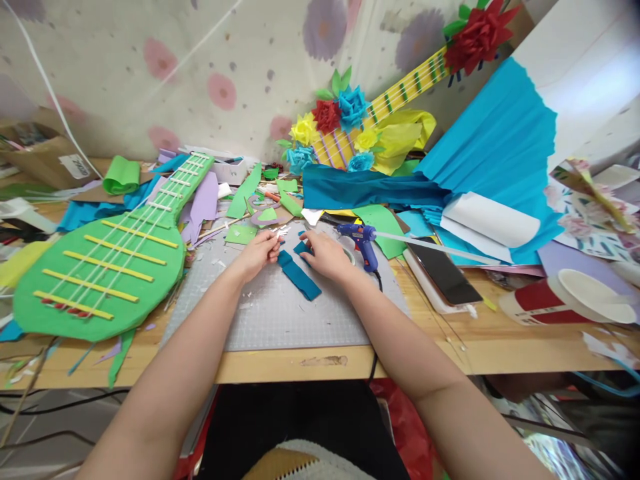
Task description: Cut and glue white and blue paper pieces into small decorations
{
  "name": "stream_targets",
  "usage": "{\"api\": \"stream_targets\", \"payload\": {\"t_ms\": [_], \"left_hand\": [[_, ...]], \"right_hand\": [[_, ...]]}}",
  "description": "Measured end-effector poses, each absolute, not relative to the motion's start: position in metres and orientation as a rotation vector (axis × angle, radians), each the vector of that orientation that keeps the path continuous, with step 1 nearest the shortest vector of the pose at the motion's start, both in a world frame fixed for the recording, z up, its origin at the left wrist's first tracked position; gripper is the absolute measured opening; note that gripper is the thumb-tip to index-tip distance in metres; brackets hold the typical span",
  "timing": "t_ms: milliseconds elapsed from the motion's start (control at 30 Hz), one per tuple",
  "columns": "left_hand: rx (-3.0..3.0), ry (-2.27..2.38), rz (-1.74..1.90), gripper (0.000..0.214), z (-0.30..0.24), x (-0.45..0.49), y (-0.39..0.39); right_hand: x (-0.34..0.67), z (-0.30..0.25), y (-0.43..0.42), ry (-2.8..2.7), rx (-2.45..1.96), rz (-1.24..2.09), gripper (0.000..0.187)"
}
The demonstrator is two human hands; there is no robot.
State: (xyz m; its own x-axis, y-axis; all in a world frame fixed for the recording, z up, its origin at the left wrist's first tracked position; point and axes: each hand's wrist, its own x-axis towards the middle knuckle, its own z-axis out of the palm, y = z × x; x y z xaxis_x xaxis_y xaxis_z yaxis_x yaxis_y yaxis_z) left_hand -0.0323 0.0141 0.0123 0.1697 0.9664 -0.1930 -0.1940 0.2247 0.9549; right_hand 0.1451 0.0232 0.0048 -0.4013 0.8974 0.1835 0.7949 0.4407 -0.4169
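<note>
My left hand [261,255] is above the middle of the grey cutting mat [250,313], its fingers pinched together. Small white scraps [283,232] show by its fingertips; what the pinch holds is too small to name. My right hand [327,255] has its bent fingers on a small teal crepe paper piece [302,247], partly covered by them. Between the hands and nearer me, a folded teal crepe paper strip [300,277] lies flat on the mat. Just right of my right hand rests a blue glue gun [363,241] with a long clear glue stick in its back.
A green paper lute [107,267] lies at left. Against the wall leans a yellow paper guitar [400,93] with paper flowers. Blue crepe paper [500,147], a phone [445,270] and a tipped paper cup [550,300] are at right. Green scraps [245,193] lie behind the mat.
</note>
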Motion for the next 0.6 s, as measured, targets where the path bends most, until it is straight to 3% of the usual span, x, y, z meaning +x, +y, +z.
{"api": "stream_targets", "payload": {"t_ms": [133,200,300,500,600], "left_hand": [[1.041,1.108,1.051,0.007,0.008,-0.026,0.013],[1.026,1.15,1.056,0.009,0.009,-0.024,0.012],[0.981,1.219,1.078,0.01,0.012,-0.022,0.011],[0.969,1.261,1.097,0.014,0.015,-0.02,0.009],[0.972,1.238,1.095,0.012,0.014,-0.02,0.009]], "right_hand": [[0.143,0.008,0.022,-2.305,-1.406,0.12,0.044],[0.149,0.014,0.02,-2.279,-1.435,0.108,0.038],[0.168,0.032,0.015,-2.369,-1.462,0.349,0.026],[0.232,0.075,-0.007,-2.551,-1.583,1.04,0.035],[0.257,0.076,-0.008,-2.436,-1.849,0.994,0.046]]}}
